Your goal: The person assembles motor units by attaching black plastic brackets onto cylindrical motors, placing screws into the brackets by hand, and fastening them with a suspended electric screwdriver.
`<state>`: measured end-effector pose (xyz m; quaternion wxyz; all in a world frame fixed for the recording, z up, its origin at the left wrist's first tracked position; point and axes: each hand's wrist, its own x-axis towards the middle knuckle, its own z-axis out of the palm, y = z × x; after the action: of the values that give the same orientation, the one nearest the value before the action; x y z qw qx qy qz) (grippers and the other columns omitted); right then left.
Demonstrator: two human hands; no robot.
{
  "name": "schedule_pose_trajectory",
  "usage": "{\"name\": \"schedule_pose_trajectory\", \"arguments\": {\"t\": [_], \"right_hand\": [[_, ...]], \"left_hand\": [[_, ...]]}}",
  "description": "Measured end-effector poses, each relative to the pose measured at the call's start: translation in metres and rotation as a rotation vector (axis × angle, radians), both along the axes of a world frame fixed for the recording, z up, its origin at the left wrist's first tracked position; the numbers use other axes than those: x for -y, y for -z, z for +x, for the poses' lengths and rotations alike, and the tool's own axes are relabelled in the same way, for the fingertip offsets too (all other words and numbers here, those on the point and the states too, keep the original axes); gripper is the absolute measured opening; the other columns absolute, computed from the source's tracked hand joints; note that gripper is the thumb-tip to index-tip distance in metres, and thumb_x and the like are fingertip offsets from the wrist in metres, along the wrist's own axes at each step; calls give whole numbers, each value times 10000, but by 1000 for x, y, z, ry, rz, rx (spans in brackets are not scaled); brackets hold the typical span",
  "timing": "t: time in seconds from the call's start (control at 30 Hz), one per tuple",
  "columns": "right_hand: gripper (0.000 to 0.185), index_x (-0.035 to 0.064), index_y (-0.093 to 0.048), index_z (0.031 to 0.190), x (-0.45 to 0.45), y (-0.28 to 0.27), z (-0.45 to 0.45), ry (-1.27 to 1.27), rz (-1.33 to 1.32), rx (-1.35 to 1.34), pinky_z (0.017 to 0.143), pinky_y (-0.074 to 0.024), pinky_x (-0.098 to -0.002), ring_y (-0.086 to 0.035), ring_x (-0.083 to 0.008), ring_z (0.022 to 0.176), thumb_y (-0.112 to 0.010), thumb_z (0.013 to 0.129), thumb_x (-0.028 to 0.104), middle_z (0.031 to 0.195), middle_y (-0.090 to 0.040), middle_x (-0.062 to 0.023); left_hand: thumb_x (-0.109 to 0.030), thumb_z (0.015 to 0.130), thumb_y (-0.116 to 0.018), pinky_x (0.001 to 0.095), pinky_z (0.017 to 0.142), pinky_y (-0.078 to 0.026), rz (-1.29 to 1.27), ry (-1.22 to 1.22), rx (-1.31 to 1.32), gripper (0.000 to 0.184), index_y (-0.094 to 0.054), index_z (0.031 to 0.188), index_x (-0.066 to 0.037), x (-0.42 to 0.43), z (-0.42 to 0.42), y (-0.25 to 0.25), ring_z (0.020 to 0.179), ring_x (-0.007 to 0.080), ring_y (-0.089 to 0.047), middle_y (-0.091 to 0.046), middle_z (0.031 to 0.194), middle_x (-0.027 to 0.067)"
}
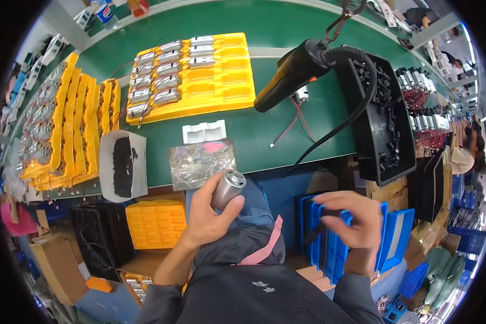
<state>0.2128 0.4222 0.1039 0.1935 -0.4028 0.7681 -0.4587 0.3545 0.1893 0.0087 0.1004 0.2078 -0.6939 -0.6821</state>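
Note:
My left hand (206,218) is wrapped round a silver cylindrical motor (230,190), its end face tilted up towards me. The hand is over my lap, just in front of the bench edge. To the right, my right hand (353,218) hangs above blue crates, somewhat blurred. Its fingers are curled in towards the thumb, with something dark at the fingertips that I cannot make out. Beyond the left hand, a scuffed, film-covered block (202,163) lies at the bench edge. Behind it stands a white two-slot holder (204,132).
A yellow tray (237,73) holds several wired motors. More yellow trays (73,124) are stacked left, beside a white box (139,167) of black bits. A black power screwdriver (294,73) hangs over the green bench (275,137). A black bin (362,135) holds small black parts.

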Motion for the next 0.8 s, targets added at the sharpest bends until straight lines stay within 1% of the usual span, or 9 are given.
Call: {"name": "schedule_pose_trajectory", "arguments": {"t": [0.1,0.13,0.17,0.27,0.33,0.37,0.47,0.63,0.8], "right_hand": [[272,7,-638,1040,40,30,-7,-245,-20,-55,726,-513,-345,-648,-301,865,-678,770,-2,968,-660,-142],[271,7,-630,1050,53,36,-9,-264,-19,-17,734,-510,-351,-647,-302,868,-667,782,1,964,-658,-143],[269,8,-623,1060,62,43,-9,-283,-17,20,743,-507,-356,-645,-304,870,-656,793,5,960,-655,-144],[313,24,-604,1118,79,68,-1,-88,-100,415,752,-499,-374,-642,-327,871,-638,808,4,947,-651,-154],[352,26,-589,1152,85,60,-7,-189,35,338,744,-496,-375,-638,-343,870,-634,804,-7,950,-646,-159],[372,27,-581,1168,88,58,-10,-240,103,298,741,-495,-376,-636,-350,869,-631,802,-12,951,-644,-161],[433,21,-545,1221,91,79,-12,-305,-105,23,750,-488,-371,-624,-359,882,-619,797,-25,970,-635,-170],[468,-1,-508,1256,96,77,-9,-328,-101,24,772,-481,-375,-601,-368,911,-571,797,-62,1013,-622,-192],[451,-38,-489,1254,98,72,-5,-307,-14,115,768,-482,-388,-605,-373,860,-528,806,-76,1020,-622,-201]], "left_hand": [[-119,765,-731,294,812,-481,-266,139,-55,511,-522,1202,43,6,-1,-16,906,200,-635,-644,1016,162],[-91,742,-750,310,804,-498,-286,153,-47,524,-526,1199,33,5,-1,-17,909,259,-654,-639,1042,191],[-83,738,-752,316,791,-501,-326,143,-85,516,-532,1191,28,2,-1,-16,900,271,-652,-638,1031,189],[-53,721,-757,338,750,-507,-434,107,-170,499,-548,1169,13,-2,1,-11,867,306,-641,-631,994,184],[-29,705,-759,361,717,-506,-503,83,-191,494,-557,1155,4,-1,3,-9,839,332,-627,-620,965,182],[-28,701,-764,351,725,-507,-527,88,-181,507,-555,1162,5,0,4,-7,843,319,-628,-621,972,178],[-19,688,-772,334,725,-506,-586,74,-182,531,-557,1173,4,3,3,-3,842,296,-630,-620,981,168],[37,647,-741,372,679,-496,-666,-17,-240,529,-594,1149,-44,4,2,3,807,309,-603,-588,938,147],[100,589,-693,312,657,-498,-774,-95,-325,499,-680,1055,-78,6,4,12,793,263,-593,-569,956,138]]}}
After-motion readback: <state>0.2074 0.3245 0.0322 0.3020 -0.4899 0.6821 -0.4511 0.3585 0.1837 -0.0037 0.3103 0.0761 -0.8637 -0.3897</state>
